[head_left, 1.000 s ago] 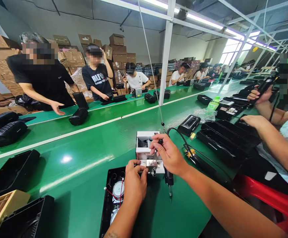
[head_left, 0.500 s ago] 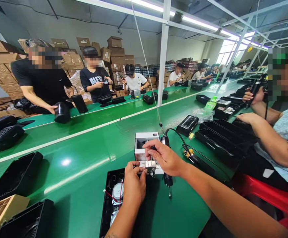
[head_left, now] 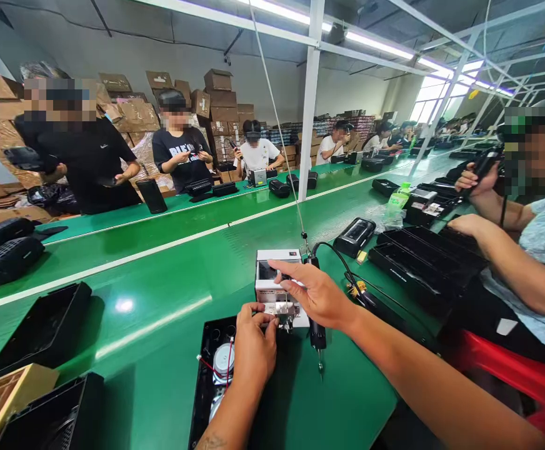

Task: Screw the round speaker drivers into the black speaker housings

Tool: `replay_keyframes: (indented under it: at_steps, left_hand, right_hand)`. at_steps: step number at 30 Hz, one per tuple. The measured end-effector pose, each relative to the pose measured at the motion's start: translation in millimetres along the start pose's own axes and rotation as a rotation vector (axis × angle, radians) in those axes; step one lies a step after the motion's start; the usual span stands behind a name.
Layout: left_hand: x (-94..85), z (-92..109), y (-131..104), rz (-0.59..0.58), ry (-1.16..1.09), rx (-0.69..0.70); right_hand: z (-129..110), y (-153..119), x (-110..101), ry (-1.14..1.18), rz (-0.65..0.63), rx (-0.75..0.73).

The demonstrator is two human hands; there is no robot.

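The fingers of the left hand (head_left: 254,347) are pinching narrowly at the small metal part (head_left: 282,310) on the front of the white screw feeder box (head_left: 275,281), while the right hand (head_left: 317,297) is closing around the black electric screwdriver (head_left: 318,337), its bit pointing down at the green desk (head_left: 160,300). Just under the left wrist, an open black speaker housing (head_left: 220,369) with a round driver and red wire is lying flat, and black trays (head_left: 429,262) are stacking up beside a co-worker's arm (head_left: 511,269) to the right.

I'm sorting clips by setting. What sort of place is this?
Most likely an electronics assembly line: a long green conveyor belt, workers along it handling black speaker housings, and stacked cardboard boxes behind.
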State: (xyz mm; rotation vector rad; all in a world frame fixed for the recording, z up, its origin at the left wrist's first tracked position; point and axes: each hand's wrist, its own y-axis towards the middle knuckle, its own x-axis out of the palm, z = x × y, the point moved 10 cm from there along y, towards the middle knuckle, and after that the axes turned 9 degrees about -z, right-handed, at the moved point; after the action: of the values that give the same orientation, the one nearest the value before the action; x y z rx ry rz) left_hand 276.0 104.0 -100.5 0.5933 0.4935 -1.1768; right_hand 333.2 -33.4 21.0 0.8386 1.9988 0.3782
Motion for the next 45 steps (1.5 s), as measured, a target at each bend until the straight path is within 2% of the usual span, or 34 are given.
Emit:
replay_keyframes:
  at_steps: [10,18,22,28,39,45]
  left_hand:
    - [-0.1,0.4,-0.3,-0.004,-0.003,-0.024]
    - [-0.6,3.8,-2.8,-0.006,-0.05,-0.035]
    - [0.5,2.4,-3.9,-0.005,-0.097,-0.028]
    - [1.8,3.4,-5.9,-0.01,-0.148,-0.032]
    - [2.3,2.6,-6.5,-0.032,-0.151,-0.041]
    - [1.7,3.4,-5.9,-0.029,-0.146,-0.044]
  right_hand:
    - [-2.3,0.3,-1.7,0.031,-0.008,-0.033]
    - [-6.4,-1.1,-11.4,0.027,0.065,-0.104]
    - [-12.8,-0.3,-13.7,0.011,0.054,-0.129]
    - [-10.3,0.4,-12.9,0.034,0.041,-0.077]
    - [-16.3,-6.0,-8.2,0.06,0.023,-0.14]
    - [-14.3,-7.0,-13.5,0.081,0.047,-0.106]
